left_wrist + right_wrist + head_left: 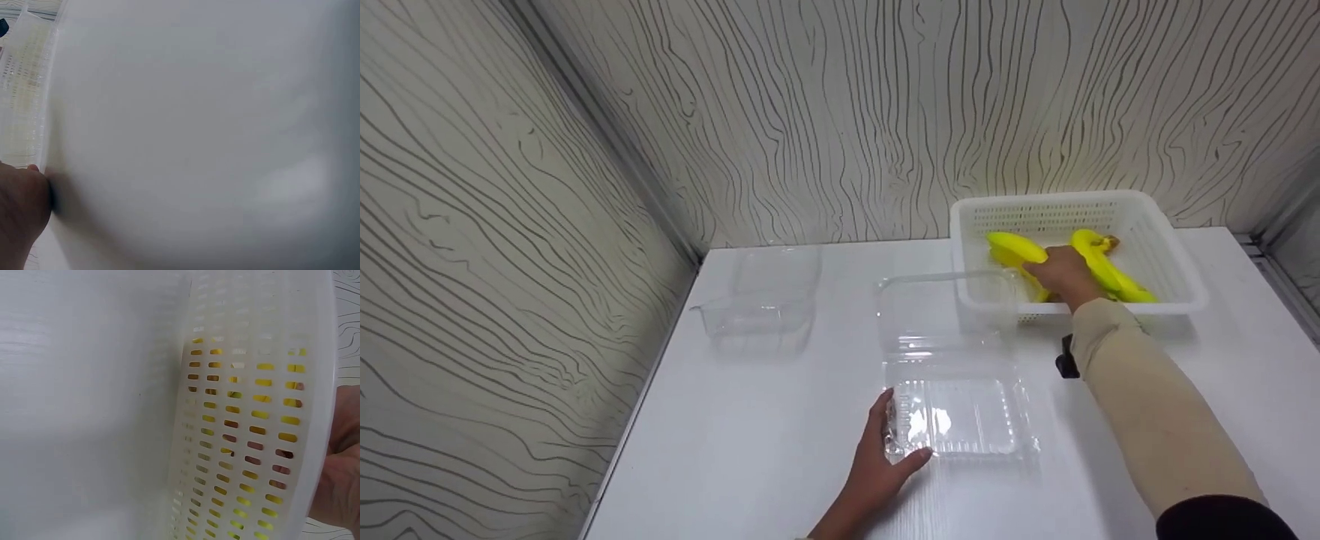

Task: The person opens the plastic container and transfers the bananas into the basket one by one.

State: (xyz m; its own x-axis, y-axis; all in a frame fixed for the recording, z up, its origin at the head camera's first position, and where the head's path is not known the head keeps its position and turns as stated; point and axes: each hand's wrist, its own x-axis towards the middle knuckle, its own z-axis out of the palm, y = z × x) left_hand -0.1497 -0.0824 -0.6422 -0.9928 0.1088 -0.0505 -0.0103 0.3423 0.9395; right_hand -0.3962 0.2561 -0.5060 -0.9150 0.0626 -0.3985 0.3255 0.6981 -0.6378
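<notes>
My left hand [877,465] grips the near left corner of a clear plastic clamshell container [960,412], its thumb at the front edge and its fingers along the left side. The container stands with its lid [945,311] folded open toward the back. In the left wrist view the hand [22,205] shows beside the container's wall [25,95]. Inside a white slotted basket [1080,199], my right hand [1065,271] grips a yellow banana [1014,247]. More bananas [1110,270] lie right of that hand. The basket's wall [270,304] partly hides its fingers in the right wrist view.
A second clear clamshell container [757,319] stands open at the back left of the white table [720,435]. Patterned panels [847,112] rise behind the table and on its left. The open lid overlaps the basket's left front corner in the head view.
</notes>
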